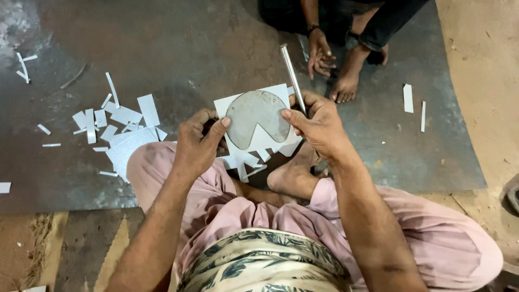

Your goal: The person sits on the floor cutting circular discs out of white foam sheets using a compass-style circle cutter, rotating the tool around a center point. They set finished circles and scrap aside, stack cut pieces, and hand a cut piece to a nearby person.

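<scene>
My left hand pinches the left edge of a white sheet piece, thumb on top. A dull grey, rounded metal template lies flat on that sheet. My right hand grips the right side of the sheet and template with the thumb pressing the template's edge. The same hand also holds a thin metal rod that sticks up and away from me. Both pieces are held in the air above my crossed legs.
Several cut white strips and scraps lie on the dark metal floor plate to the left; two more strips lie right. Another person sits opposite, their hand and bare foot close behind the rod.
</scene>
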Action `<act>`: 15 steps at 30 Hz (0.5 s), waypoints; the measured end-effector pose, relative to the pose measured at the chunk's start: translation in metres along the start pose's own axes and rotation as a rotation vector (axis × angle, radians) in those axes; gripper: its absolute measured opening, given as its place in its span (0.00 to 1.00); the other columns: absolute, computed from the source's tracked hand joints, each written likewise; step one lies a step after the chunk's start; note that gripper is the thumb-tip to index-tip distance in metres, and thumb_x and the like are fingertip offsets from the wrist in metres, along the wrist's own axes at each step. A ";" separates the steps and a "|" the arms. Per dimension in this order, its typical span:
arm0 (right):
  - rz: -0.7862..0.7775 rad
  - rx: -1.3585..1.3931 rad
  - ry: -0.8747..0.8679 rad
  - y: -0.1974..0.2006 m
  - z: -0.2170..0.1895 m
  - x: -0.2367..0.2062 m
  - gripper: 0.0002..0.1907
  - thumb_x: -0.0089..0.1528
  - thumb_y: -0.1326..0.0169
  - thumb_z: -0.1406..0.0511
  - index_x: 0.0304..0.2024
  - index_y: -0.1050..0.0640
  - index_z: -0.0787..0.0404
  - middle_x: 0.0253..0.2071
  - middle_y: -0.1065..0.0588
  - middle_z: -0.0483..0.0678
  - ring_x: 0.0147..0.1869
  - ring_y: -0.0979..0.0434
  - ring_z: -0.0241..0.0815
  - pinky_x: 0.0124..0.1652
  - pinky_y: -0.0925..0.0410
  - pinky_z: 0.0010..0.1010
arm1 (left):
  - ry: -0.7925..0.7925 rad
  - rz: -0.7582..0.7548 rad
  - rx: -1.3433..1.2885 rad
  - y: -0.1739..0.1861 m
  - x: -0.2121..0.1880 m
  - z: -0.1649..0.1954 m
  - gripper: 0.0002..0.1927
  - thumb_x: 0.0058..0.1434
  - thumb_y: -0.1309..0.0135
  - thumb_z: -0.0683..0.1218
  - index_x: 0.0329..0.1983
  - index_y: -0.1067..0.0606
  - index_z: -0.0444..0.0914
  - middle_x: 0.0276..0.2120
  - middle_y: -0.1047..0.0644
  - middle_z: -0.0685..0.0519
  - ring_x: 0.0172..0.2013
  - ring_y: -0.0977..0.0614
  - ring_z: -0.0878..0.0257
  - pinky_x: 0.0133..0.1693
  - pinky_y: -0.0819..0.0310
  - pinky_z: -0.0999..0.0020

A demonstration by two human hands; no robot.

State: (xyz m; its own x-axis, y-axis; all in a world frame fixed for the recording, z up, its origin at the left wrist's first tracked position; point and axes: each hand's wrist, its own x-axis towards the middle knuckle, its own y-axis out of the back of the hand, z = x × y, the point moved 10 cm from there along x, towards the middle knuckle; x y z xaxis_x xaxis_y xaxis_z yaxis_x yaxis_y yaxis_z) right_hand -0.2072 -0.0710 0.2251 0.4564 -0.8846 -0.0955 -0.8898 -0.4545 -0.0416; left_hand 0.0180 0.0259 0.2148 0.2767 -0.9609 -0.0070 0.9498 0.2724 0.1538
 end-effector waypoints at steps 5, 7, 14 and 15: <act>-0.001 0.015 -0.015 0.000 -0.010 -0.022 0.12 0.61 0.36 0.69 0.45 0.23 0.63 0.30 0.28 0.37 0.26 0.33 0.24 0.26 0.39 0.15 | -0.030 0.012 0.008 -0.001 -0.019 0.017 0.14 0.67 0.42 0.49 0.41 0.24 0.31 0.23 0.24 0.56 0.21 0.23 0.72 0.22 0.27 0.76; -0.009 0.087 -0.058 -0.002 -0.011 -0.029 0.13 0.60 0.36 0.69 0.46 0.23 0.63 0.30 0.28 0.37 0.26 0.33 0.23 0.24 0.42 0.15 | -0.025 0.006 -0.005 0.001 -0.024 0.020 0.14 0.67 0.42 0.49 0.41 0.23 0.31 0.23 0.24 0.56 0.21 0.23 0.72 0.23 0.26 0.76; 0.002 0.098 -0.111 -0.007 -0.016 -0.041 0.16 0.58 0.35 0.70 0.47 0.23 0.62 0.29 0.28 0.38 0.24 0.34 0.23 0.22 0.43 0.14 | 0.050 -0.023 -0.119 0.004 -0.036 0.016 0.13 0.66 0.42 0.48 0.44 0.22 0.31 0.25 0.23 0.56 0.22 0.23 0.71 0.23 0.26 0.75; -0.003 0.093 -0.103 -0.008 -0.018 -0.042 0.16 0.58 0.35 0.70 0.47 0.23 0.63 0.29 0.28 0.38 0.24 0.34 0.24 0.22 0.43 0.14 | 0.056 -0.027 -0.121 0.004 -0.038 0.015 0.14 0.66 0.42 0.48 0.44 0.22 0.31 0.25 0.23 0.56 0.22 0.23 0.71 0.23 0.26 0.75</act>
State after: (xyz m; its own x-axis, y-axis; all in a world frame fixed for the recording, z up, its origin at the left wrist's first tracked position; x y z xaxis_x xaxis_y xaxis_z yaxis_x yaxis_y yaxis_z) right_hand -0.2186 -0.0320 0.2470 0.4605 -0.8655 -0.1970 -0.8872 -0.4415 -0.1341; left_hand 0.0093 0.0626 0.2307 0.2554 -0.9646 -0.0656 0.9667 0.2538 0.0322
